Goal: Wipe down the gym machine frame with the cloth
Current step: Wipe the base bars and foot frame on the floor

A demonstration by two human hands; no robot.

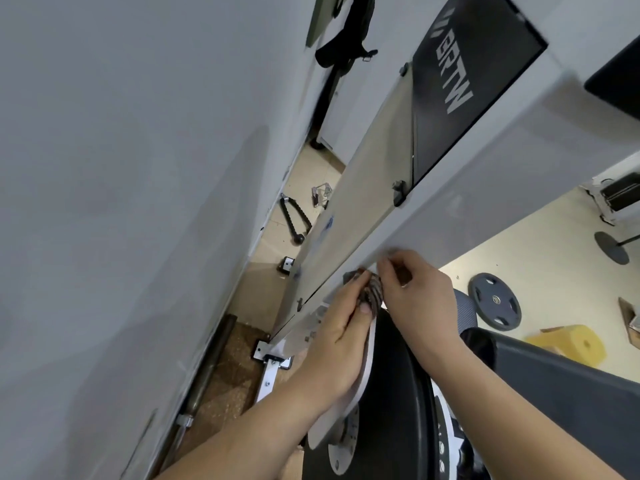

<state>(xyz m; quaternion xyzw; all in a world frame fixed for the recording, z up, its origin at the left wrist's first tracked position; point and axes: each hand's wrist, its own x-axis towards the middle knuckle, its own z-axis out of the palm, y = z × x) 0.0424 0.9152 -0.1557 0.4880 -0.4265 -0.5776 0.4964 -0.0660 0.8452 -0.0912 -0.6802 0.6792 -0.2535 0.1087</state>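
Grey wall [138, 168] fills the whole left side, with a long bar [211, 362] lying along its foot next to a brown mat [225, 386]. Further back on the cream floor [519, 265] there's a black rope handle [294, 218] and, just beside it, a small metal grip [320, 195]. Some black straps [343, 46] hang up top. Over on the right: a grey weight plate [494, 302] lying flat, a yellow foam block [571, 344] near it, a round black stand base [611, 247], and a bit of cardboard [628, 315] at the edge.

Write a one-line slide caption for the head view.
The left hand and right hand hold a bunched cloth against the white gym machine frame.
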